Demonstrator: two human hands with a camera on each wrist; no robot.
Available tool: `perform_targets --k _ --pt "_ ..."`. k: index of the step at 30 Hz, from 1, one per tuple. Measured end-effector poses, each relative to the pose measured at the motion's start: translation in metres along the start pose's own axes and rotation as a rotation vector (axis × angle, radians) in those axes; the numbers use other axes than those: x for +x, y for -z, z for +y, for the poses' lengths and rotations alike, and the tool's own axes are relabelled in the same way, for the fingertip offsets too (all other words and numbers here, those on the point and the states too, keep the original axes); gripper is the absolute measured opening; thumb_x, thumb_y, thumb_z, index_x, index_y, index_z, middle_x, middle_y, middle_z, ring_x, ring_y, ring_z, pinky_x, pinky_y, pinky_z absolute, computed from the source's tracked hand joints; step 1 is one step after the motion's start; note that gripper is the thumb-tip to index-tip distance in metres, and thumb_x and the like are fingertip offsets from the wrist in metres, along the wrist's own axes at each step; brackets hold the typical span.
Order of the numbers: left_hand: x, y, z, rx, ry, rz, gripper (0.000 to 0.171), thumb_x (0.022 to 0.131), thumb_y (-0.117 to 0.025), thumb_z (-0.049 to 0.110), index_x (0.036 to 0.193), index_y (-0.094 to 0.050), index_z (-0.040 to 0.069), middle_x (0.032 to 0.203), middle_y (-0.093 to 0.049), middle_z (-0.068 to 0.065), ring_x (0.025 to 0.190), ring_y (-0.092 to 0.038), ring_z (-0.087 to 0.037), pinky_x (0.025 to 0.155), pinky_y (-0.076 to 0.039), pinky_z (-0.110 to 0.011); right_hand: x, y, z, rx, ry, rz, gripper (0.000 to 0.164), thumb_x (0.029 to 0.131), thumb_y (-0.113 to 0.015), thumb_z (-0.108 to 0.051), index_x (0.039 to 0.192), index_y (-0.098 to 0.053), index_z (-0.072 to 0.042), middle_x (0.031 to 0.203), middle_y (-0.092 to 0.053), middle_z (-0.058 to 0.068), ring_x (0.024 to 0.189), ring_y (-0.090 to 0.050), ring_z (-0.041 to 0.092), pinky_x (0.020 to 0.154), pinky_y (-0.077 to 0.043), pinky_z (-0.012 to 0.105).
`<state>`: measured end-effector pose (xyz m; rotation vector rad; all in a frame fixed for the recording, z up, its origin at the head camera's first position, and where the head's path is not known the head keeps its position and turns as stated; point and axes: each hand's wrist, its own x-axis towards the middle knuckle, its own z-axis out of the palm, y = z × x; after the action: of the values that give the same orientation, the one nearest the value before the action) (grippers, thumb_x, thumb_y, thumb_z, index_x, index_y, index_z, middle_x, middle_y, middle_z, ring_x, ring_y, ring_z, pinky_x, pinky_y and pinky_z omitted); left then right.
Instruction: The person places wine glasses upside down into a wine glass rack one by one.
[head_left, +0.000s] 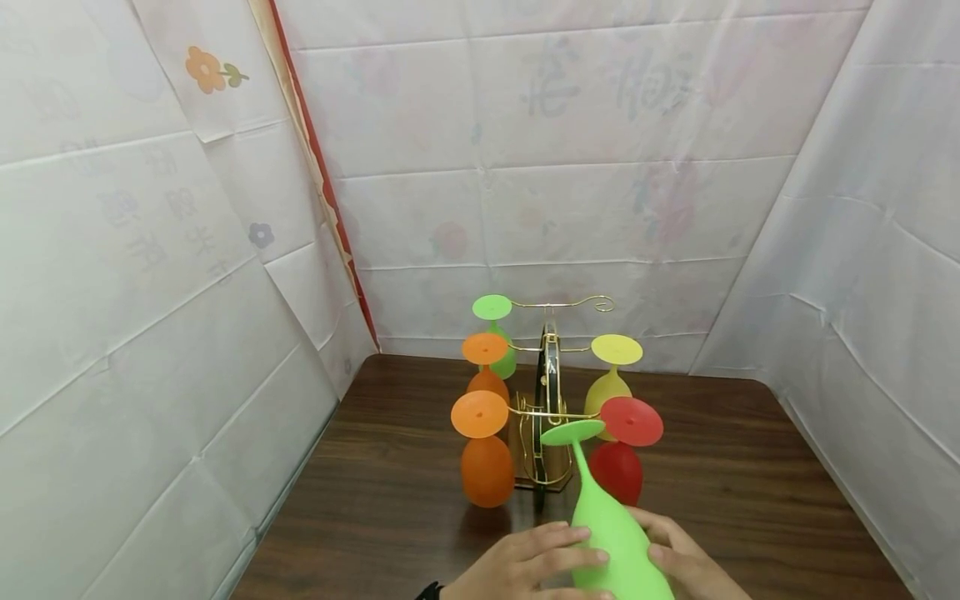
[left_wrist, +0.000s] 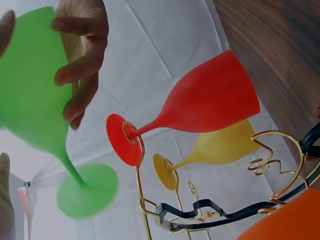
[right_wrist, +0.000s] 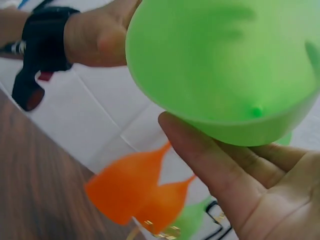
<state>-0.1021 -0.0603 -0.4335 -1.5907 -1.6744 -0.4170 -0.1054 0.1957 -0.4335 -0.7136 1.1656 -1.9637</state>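
A light green plastic goblet (head_left: 618, 542) is held between both hands, tilted with its foot up and toward the rack. My left hand (head_left: 525, 562) grips the bowl from the left, and my right hand (head_left: 682, 554) holds it from the right. In the right wrist view the goblet's open rim faces the camera and its bowl looks empty. Just beyond its foot (left_wrist: 87, 192) stands a gold and black wheel-shaped rack. A red goblet (head_left: 618, 471) hangs upside down there, close behind the held one; the left wrist view shows a gold wire loop around its stem.
On the rack's right side a yellow goblet (head_left: 609, 392) hangs farther back. Two orange goblets, the nearer orange goblet (head_left: 487, 471) in front, and another green goblet (head_left: 504, 358) hang on the left. White sheeting (head_left: 600, 208) encloses the dark wooden table (head_left: 375, 475) on three sides.
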Motion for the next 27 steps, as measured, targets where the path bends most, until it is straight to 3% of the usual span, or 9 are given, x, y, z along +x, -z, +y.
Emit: perform_targets --k 2,5,8,11,15,18,19,22,27 --pt "-0.001 0.001 -0.002 -0.019 0.031 0.033 0.04 0.087 -0.068 0.031 0.12 -0.062 0.008 0.13 -0.055 -0.013 0.125 -0.047 -0.026 0.106 -0.037 -0.03 -0.007 0.004 -0.004 -0.037 -0.021 0.067 0.047 0.096 -0.046 -0.037 0.14 -0.045 -0.019 0.128 -0.056 0.009 0.113 -0.058 0.026 0.093 -0.047 0.046" --pt "-0.003 0.0 -0.008 -0.084 0.117 0.078 0.051 0.097 -0.046 0.044 0.125 -0.054 0.002 0.131 -0.052 -0.015 0.126 -0.046 -0.028 0.106 -0.038 -0.032 -0.019 0.011 -0.008 -0.103 0.008 0.122 0.047 0.096 -0.046 -0.036 0.141 -0.044 -0.022 0.127 -0.057 0.011 0.111 -0.059 0.027 0.092 -0.048 0.045" --pt "-0.002 -0.003 -0.015 -0.078 0.214 0.122 0.062 0.101 -0.027 0.049 0.129 -0.048 -0.001 0.132 -0.05 -0.016 0.127 -0.045 -0.03 0.105 -0.038 -0.036 -0.03 0.02 -0.009 -0.158 0.074 0.143 0.046 0.097 -0.044 -0.033 0.142 -0.043 -0.023 0.127 -0.057 0.011 0.11 -0.06 0.027 0.09 -0.05 0.043" --pt "-0.001 -0.006 -0.022 -0.038 0.35 0.139 0.056 0.102 -0.031 0.042 0.133 -0.046 -0.002 0.133 -0.049 -0.014 0.127 -0.044 -0.03 0.106 -0.037 -0.038 -0.039 0.027 -0.007 -0.211 0.14 0.155 0.047 0.097 -0.045 -0.029 0.144 -0.04 -0.021 0.127 -0.057 0.01 0.111 -0.059 0.026 0.09 -0.051 0.043" --pt "0.005 -0.014 -0.03 -0.014 0.574 0.067 0.053 0.1 -0.042 0.039 0.139 -0.043 0.003 0.138 -0.047 -0.008 0.131 -0.042 -0.024 0.11 -0.031 -0.035 -0.049 0.031 -0.007 -0.445 0.231 0.305 0.046 0.097 -0.046 -0.025 0.142 -0.041 -0.026 0.126 -0.058 0.001 0.109 -0.059 0.017 0.085 -0.053 0.036" --pt "0.012 -0.021 -0.038 0.026 0.685 -0.015 0.055 0.096 -0.051 0.039 0.14 -0.042 0.007 0.139 -0.046 -0.006 0.133 -0.039 -0.021 0.112 -0.029 -0.034 -0.056 0.032 -0.008 -0.633 0.282 0.46 0.045 0.096 -0.047 -0.024 0.14 -0.042 -0.031 0.124 -0.058 -0.006 0.106 -0.059 0.011 0.078 -0.055 0.032" --pt "0.015 -0.023 -0.041 0.047 0.705 -0.038 0.056 0.095 -0.054 0.038 0.139 -0.043 0.006 0.14 -0.047 -0.007 0.134 -0.039 -0.021 0.112 -0.029 -0.034 -0.057 0.031 -0.008 -0.695 0.296 0.511 0.045 0.095 -0.048 -0.023 0.139 -0.043 -0.031 0.123 -0.058 -0.007 0.104 -0.059 0.01 0.076 -0.055 0.03" --pt "0.023 -0.031 -0.049 0.142 0.733 -0.102 0.06 0.091 -0.059 0.037 0.138 -0.045 0.003 0.14 -0.048 -0.009 0.134 -0.039 -0.023 0.11 -0.031 -0.035 -0.062 0.029 -0.01 -0.731 0.319 0.59 0.047 0.094 -0.051 -0.018 0.138 -0.044 -0.031 0.121 -0.059 -0.007 0.102 -0.06 0.01 0.075 -0.055 0.029" --pt "0.03 -0.042 -0.059 0.259 0.76 -0.201 0.063 0.091 -0.056 0.042 0.137 -0.045 0.0 0.142 -0.045 -0.012 0.133 -0.039 -0.027 0.108 -0.034 -0.038 -0.065 0.025 -0.016 -0.798 0.341 0.725 0.057 0.087 -0.054 0.0 0.134 -0.046 -0.032 0.118 -0.06 -0.01 0.099 -0.061 0.006 0.074 -0.054 0.024"
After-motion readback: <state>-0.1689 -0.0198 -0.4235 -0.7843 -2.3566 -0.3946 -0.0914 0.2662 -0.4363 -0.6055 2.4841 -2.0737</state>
